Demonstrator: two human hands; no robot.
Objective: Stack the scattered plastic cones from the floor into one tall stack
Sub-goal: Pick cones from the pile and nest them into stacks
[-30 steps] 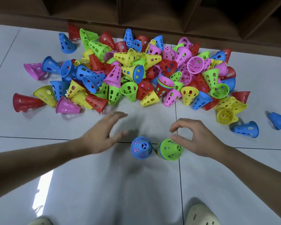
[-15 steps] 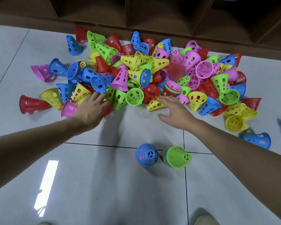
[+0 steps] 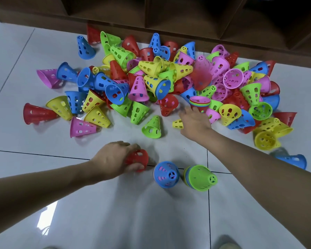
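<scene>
A: Where are the cones?

B: Most lie tumbled in the pile (image 3: 160,83) on the floor (image 3: 97,212), against the wooden shelf (image 3: 187,18). 2 starts stand upright nearer the person: a blue stack (image 3: 166,174) and a green-topped stack (image 3: 199,177).

A: And the hands?

B: The left hand (image 3: 113,159) has its fingers curled round a red cone (image 3: 138,159). The right hand (image 3: 194,121) reaches into the pile with fingers spread, touching a yellow cone (image 3: 177,124).

A: Advice?

B: I'd turn the red cone tip-up, centre it over 1 stack, then lower it straight so nothing tips.
</scene>
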